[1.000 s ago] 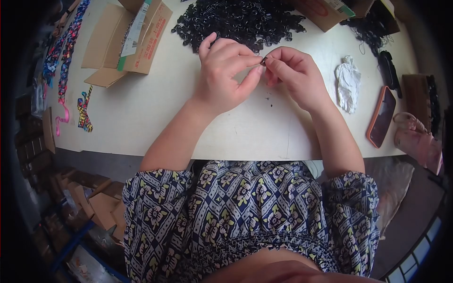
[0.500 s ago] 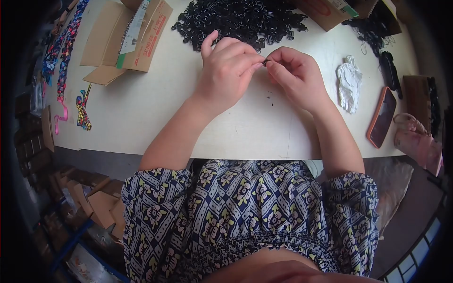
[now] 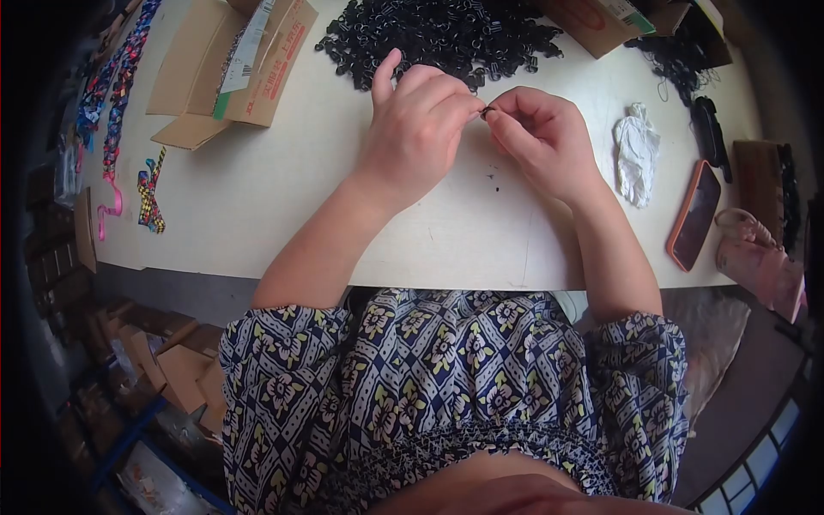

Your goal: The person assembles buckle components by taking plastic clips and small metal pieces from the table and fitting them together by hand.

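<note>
My left hand point(image 3: 418, 129) and my right hand point(image 3: 545, 137) meet above the table, fingertips almost touching. Between them is a small black piece point(image 3: 485, 112), mostly covered by the fingers, so its exact kind is hard to see. Both hands are closed in a pinch on it, thumb against forefinger; the left little finger sticks up. Just beyond the hands spreads a large pile of small black clips or buckles point(image 3: 438, 39), some with shiny metal parts. A few dark specks point(image 3: 495, 182) lie on the tabletop below the right hand.
An open cardboard box point(image 3: 279, 69) stands at the back left, another box point(image 3: 592, 26) at the back right. Patterned ribbons point(image 3: 150, 193) lie left. To the right are a crumpled white glove point(image 3: 636, 154), an orange-edged phone point(image 3: 693, 215), black cords point(image 3: 678, 69) and a pink cup-like object point(image 3: 760, 266).
Both hands stay pinched on the small black piece, with only slight finger shifts. The whole view has moved very slightly.
</note>
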The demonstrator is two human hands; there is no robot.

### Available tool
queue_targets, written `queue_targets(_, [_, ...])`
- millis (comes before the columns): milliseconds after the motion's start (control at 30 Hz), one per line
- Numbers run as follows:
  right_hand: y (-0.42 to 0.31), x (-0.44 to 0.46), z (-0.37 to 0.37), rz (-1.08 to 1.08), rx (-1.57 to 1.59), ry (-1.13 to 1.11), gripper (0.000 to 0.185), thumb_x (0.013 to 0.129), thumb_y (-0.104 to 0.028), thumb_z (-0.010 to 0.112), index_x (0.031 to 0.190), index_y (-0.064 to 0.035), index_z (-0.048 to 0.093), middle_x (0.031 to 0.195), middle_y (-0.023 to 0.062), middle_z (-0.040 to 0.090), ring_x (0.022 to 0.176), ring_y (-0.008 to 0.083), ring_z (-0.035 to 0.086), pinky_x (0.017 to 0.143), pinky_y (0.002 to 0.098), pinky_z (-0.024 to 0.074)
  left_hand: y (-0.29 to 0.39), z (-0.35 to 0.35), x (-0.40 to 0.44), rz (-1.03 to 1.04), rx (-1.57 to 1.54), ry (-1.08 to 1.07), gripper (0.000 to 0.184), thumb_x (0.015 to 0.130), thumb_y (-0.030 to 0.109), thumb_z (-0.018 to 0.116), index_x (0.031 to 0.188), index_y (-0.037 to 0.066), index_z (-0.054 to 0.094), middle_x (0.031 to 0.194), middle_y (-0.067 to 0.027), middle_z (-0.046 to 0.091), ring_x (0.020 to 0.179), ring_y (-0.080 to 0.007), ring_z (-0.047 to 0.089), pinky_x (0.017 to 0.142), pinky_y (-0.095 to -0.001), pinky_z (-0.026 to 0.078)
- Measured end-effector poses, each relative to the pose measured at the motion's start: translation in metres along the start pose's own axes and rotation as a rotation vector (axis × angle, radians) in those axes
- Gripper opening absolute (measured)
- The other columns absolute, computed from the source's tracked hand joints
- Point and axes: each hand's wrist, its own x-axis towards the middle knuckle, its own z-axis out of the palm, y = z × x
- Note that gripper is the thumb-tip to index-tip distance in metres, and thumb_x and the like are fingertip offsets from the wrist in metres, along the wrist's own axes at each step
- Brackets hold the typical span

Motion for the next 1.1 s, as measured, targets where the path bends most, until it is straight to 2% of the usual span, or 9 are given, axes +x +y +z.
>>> queue_targets(233, [-0.0023, -0.0011, -0.0005, -0.004, 0.039, -0.028, 0.014, 0.088, -0.011, 0.064, 0.083, 0.0015, 0.063, 0.066, -0.0027, 0.055, 0.06, 0.0026, 0.046, 0.052, 0.0204, 0.0401, 0.0012, 0.0004, 0.0012, -0.11, -0.175, -0.02, 0.004, 0.082, 0.002, 0.062, 0.085, 0.003, 0.064, 0.085, -0.0082, 0.063, 0.087, -0.0272, 0.058, 0.095, -0.0431, 0.04])
queue_targets(300, [0.0002, -0.0007, -0.0001, -0.026, 0.017, -0.027, 0.013, 0.087, -0.01, 0.065, 0.083, 0.0017, 0.063, 0.067, -0.001, 0.056, 0.061, 0.004, 0.048, 0.053, 0.0218, 0.0416, -0.0006, 0.0032, -0.0006, -0.14, -0.203, -0.013, 0.002, 0.082, 0.004, 0.06, 0.082, 0.005, 0.063, 0.085, -0.007, 0.062, 0.088, -0.0274, 0.057, 0.096, -0.0437, 0.037])
queue_targets(433, [0.0015, -0.0002, 0.0031, -0.274, -0.243, 0.067, 0.011, 0.083, -0.008, 0.069, 0.084, 0.0012, 0.064, 0.07, 0.007, 0.061, 0.06, 0.014, 0.056, 0.054, 0.0271, 0.0467, 0.0, 0.0035, -0.0011, -0.188, -0.19, -0.015, 0.003, 0.083, 0.006, 0.059, 0.082, 0.006, 0.063, 0.085, -0.0057, 0.062, 0.089, -0.0268, 0.056, 0.095, -0.043, 0.035])
queue_targets(500, [0.0019, 0.0011, 0.0028, -0.331, -0.33, 0.088, 0.01, 0.081, -0.008, 0.071, 0.085, 0.0007, 0.065, 0.073, 0.0111, 0.063, 0.061, 0.0204, 0.06, 0.056, 0.03, 0.049, 0.0014, 0.0001, 0.0007, -0.174, -0.138, -0.013, 0.004, 0.084, 0.005, 0.061, 0.084, 0.004, 0.065, 0.085, -0.0075, 0.063, 0.087, -0.0269, 0.057, 0.089, -0.0392, 0.039])
queue_targets(533, [0.0015, 0.001, 0.0027, -0.348, -0.355, 0.09, 0.01, 0.08, -0.007, 0.071, 0.085, 0.0005, 0.066, 0.073, 0.0117, 0.063, 0.061, 0.0219, 0.06, 0.056, 0.0307, 0.0493, 0.0021, -0.0009, 0.0012, -0.167, -0.111, -0.011, 0.005, 0.084, 0.005, 0.062, 0.086, 0.003, 0.066, 0.085, -0.0083, 0.064, 0.086, -0.027, 0.058, 0.085, -0.0372, 0.042])
queue_targets(700, [0.0045, 0.0022, 0.0045, -0.448, -0.435, 0.11, 0.011, 0.078, -0.006, 0.071, 0.086, -0.0001, 0.066, 0.073, 0.0128, 0.063, 0.062, 0.026, 0.061, 0.056, 0.033, 0.0501, 0.0035, -0.0002, -0.0002, -0.178, -0.085, -0.009, 0.006, 0.086, 0.006, 0.061, 0.087, 0.004, 0.066, 0.086, -0.0081, 0.064, 0.087, -0.0272, 0.058, 0.086, -0.037, 0.041])
queue_targets(800, [0.0019, 0.0019, 0.0022, -0.47, -0.498, 0.107, 0.013, 0.079, -0.006, 0.072, 0.088, 0.0012, 0.066, 0.074, 0.0123, 0.064, 0.064, 0.0231, 0.063, 0.058, 0.0308, 0.0514, 0.0036, -0.0009, 0.0006, -0.198, -0.117, -0.017, 0.007, 0.087, 0.007, 0.06, 0.089, 0.004, 0.066, 0.088, -0.008, 0.064, 0.089, -0.0272, 0.058, 0.088, -0.038, 0.041])
queue_targets(900, [-0.0015, -0.0005, 0.0044, -0.305, -0.271, 0.134, 0.014, 0.082, -0.007, 0.071, 0.09, 0.0031, 0.066, 0.078, 0.0115, 0.064, 0.067, 0.0176, 0.064, 0.062, 0.0278, 0.0529, 0.0012, 0.0016, 0.0005, -0.192, -0.172, 0.018, 0.007, 0.086, 0.009, 0.062, 0.09, 0.006, 0.066, 0.09, -0.0054, 0.064, 0.092, -0.0251, 0.057, 0.095, -0.0402, 0.035])
queue_targets(1100, [0.0047, -0.0003, 0.0049, -0.246, -0.083, 0.113, 0.016, 0.087, -0.006, 0.068, 0.098, 0.0047, 0.066, 0.085, 0.0089, 0.065, 0.07, 0.0109, 0.063, 0.064, 0.0246, 0.053, 0.002, 0.0016, 0.0004, -0.137, -0.234, 0.052, 0.012, 0.084, 0.01, 0.064, 0.096, 0.007, 0.067, 0.093, -0.0044, 0.066, 0.095, -0.0229, 0.058, 0.101, -0.0432, 0.031])
